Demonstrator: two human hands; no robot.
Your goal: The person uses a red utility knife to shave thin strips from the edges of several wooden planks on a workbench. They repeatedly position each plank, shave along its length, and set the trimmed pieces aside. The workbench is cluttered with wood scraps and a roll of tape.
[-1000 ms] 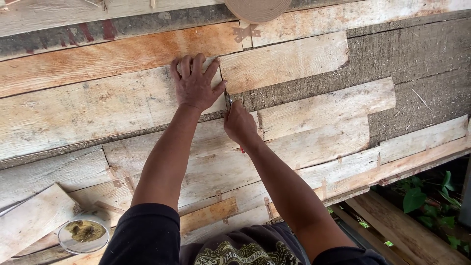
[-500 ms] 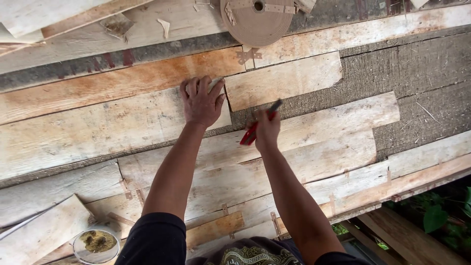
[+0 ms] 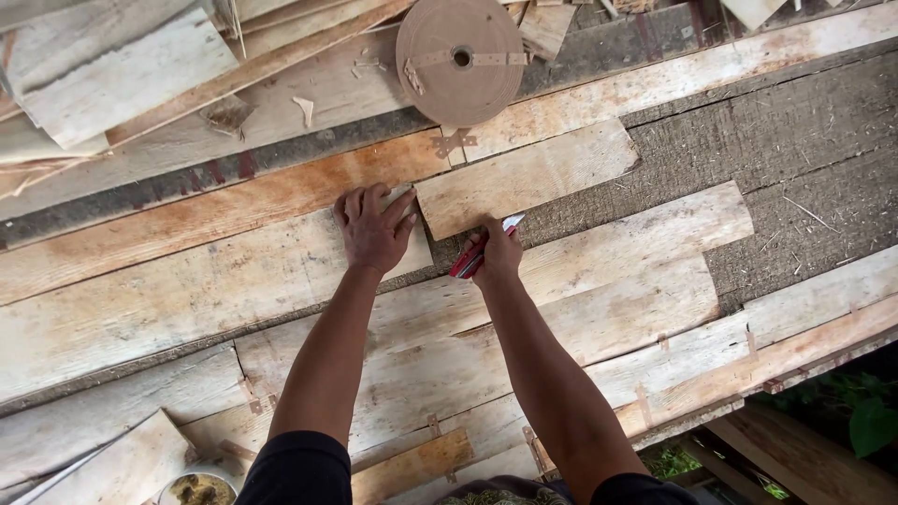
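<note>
Pressing veneer sheet (image 3: 281, 271), left hand (image 3: 374, 229) (right hand (image 3: 496, 257) gripping red cutter (image 3: 472, 259))

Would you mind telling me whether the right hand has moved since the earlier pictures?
Yes. The right hand with the red tool has drawn back from the joint beside the left hand, toward the person, below the short plank.

A person's left hand (image 3: 374, 229) presses flat, fingers spread, on a pale plank (image 3: 206, 290), at the seam where a shorter board (image 3: 524, 178) butts against it. The right hand (image 3: 496, 254) grips a red-handled knife (image 3: 472, 257), its light blade tip resting at the board's lower edge. A brown tape roll (image 3: 460, 58) lies just above the board. A small bowl (image 3: 195, 488) sits at the bottom edge, left of the arms.
</note>
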